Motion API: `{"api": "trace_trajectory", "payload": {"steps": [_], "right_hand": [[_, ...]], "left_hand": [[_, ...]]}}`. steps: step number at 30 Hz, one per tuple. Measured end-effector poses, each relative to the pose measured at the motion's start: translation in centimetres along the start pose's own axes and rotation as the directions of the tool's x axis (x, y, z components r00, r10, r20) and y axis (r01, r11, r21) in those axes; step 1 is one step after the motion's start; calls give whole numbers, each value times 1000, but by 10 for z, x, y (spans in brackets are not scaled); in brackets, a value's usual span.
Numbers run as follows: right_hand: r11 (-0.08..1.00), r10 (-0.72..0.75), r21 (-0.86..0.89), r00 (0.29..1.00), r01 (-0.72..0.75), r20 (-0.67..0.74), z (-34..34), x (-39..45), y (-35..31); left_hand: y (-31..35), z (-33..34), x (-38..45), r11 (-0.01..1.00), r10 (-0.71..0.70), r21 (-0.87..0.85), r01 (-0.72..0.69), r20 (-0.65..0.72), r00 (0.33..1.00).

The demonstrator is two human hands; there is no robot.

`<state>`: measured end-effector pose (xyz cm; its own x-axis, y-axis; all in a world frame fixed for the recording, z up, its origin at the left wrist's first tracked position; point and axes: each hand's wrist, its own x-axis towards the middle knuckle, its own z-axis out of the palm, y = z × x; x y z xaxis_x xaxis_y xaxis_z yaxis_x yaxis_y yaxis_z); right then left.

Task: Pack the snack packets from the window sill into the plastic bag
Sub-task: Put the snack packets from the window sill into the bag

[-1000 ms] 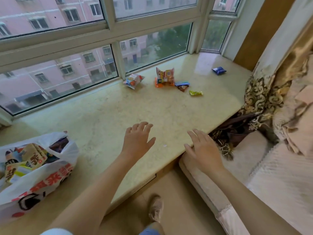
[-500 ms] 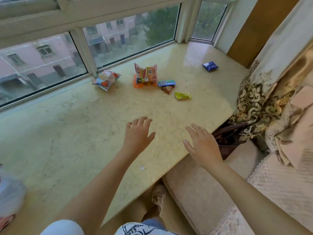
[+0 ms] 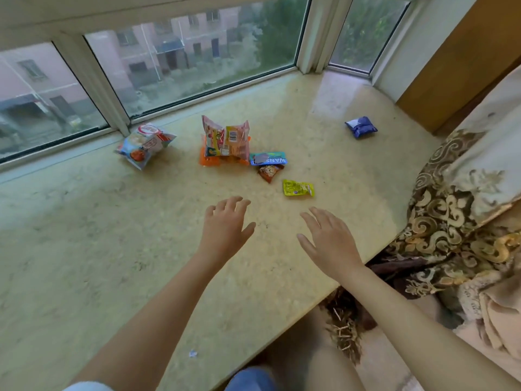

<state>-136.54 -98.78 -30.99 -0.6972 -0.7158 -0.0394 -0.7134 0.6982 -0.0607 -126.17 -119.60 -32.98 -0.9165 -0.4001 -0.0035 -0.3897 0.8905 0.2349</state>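
Over the window sill [image 3: 84, 263] my left hand [image 3: 225, 227] and right hand [image 3: 329, 241] hover spread wide, holding nothing; snack packets [image 3: 225, 141] lie at twelve o'clock.

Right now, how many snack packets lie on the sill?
7, perhaps more hidden: pale one by the glass, pink over orange, blue strip, brown, yellow, dark blue far right.

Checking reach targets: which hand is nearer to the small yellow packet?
Right. The right hand is open just below the small yellow packet, its fingertips a short way short of it. The left hand is open farther off, below and left of it.
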Motion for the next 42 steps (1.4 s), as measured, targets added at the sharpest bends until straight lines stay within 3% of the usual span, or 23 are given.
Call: {"api": "trace_trajectory", "payload": {"steps": [9, 17, 21, 27, 31, 34, 39, 42], "right_hand": [[996, -87, -23, 996, 87, 24, 151, 143, 89], [985, -173, -8, 972, 174, -161, 257, 225, 135], [974, -192, 65, 939, 219, -284, 266, 231, 138], [969, -166, 115, 918, 221, -360, 264, 226, 136], [966, -163, 129, 918, 223, -362, 264, 224, 136], [967, -155, 134, 914, 219, -374, 264, 223, 136], [961, -131, 175, 911, 214, -392, 265, 217, 135], [961, -113, 186, 902, 206, -416, 264, 210, 132]], "left_hand": [[8, 139, 142, 998, -28, 49, 30, -43, 999], [2, 240, 268, 993, 19, 115, 6, -213, 977], [0, 249, 276, 994, -13, 105, 34, -195, 981], [12, 240, 243, 970, 43, 241, 32, -301, 953], [7, 232, 238, 986, -19, 155, 55, -227, 974], [8, 228, 238, 994, -104, 30, 106, -65, 992], [23, 220, 232, 954, -39, 297, 44, -24, 999], [30, 214, 229, 939, -47, 339, 48, -12, 999]]}}
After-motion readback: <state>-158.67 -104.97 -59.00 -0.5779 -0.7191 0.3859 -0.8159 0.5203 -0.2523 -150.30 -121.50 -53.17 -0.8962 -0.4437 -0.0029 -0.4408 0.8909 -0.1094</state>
